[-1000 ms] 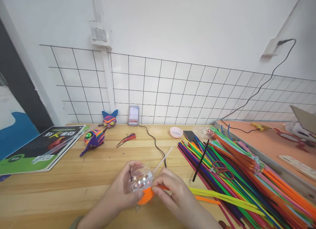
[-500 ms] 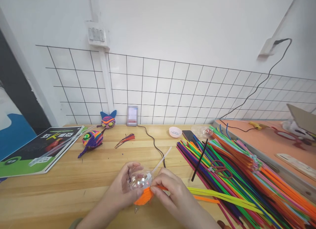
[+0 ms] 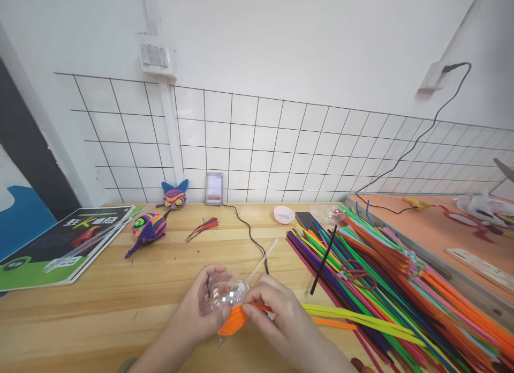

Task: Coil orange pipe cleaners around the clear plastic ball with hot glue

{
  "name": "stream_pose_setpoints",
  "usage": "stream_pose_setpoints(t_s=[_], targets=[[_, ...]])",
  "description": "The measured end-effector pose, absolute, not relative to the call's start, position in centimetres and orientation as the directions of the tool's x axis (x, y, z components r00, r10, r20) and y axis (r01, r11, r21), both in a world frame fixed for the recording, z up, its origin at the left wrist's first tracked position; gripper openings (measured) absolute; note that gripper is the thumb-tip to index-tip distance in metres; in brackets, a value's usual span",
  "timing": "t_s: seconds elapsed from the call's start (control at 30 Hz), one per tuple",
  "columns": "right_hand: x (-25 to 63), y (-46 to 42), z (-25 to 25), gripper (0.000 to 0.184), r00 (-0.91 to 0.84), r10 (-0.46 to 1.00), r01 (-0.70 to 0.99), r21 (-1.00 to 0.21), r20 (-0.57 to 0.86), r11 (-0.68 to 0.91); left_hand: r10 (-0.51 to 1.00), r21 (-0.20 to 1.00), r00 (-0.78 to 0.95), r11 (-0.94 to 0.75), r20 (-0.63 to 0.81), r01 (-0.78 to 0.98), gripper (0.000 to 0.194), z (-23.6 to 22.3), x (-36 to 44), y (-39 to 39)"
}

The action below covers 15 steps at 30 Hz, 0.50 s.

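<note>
A clear plastic ball (image 3: 228, 293) is gripped between the thumb and fingers of my left hand (image 3: 205, 303) at the lower middle. Orange pipe cleaner (image 3: 233, 321) covers the ball's near lower side in close rows. My right hand (image 3: 277, 308) pinches the orange strand against the ball's right side, between thumb and forefinger. Its loose end shows beyond that hand, below several yellow pipe cleaners (image 3: 361, 318). A whitish translucent stick (image 3: 263, 259) lies just behind the ball; whether it touches the ball I cannot tell.
Many coloured pipe cleaners (image 3: 385, 271) spread over the right side, with scissors (image 3: 357, 275) and a black stick (image 3: 323, 260) on top. A pink bowl (image 3: 284, 215), a phone (image 3: 214, 189), two wrapped figures (image 3: 149, 227) and a magazine (image 3: 68, 241) stand or lie farther back and left.
Both hands keep nearly the same hold on the ball and the orange pipe cleaner. The whole view has shifted slightly. At the far right, the brown flat piece has changed position.
</note>
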State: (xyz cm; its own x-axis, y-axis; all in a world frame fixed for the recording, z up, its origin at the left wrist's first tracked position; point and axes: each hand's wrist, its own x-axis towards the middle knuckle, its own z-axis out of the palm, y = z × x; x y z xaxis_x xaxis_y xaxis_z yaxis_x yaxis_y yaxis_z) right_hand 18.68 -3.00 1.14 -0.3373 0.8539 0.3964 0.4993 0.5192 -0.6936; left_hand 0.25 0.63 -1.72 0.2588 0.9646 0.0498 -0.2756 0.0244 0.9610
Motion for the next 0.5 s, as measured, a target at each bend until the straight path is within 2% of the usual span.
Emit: stream_pose_setpoints(t_s=[0.1,0.27,0.5], targets=[[18.7,-3.1,1.1,0.010,-0.317,0.863,0.488,-0.713,0.393,0.504,0.958,0.956,0.280,0.020,0.066,-0.292,0.061,-1.9,0.3,0.8],[19.1,-3.1,1.4,0.009,-0.305,0.863,0.476,-0.720,0.403,0.505,0.950,0.938,0.309,0.136,-0.032,-0.320,0.059,-0.8,0.2,0.5],[19.1,-2.8,1.6,0.015,-0.286,0.809,0.484,-0.652,0.513,0.584,0.951,0.895,0.271,0.246,-0.148,-0.372,0.057,0.0,-0.2,0.4]])
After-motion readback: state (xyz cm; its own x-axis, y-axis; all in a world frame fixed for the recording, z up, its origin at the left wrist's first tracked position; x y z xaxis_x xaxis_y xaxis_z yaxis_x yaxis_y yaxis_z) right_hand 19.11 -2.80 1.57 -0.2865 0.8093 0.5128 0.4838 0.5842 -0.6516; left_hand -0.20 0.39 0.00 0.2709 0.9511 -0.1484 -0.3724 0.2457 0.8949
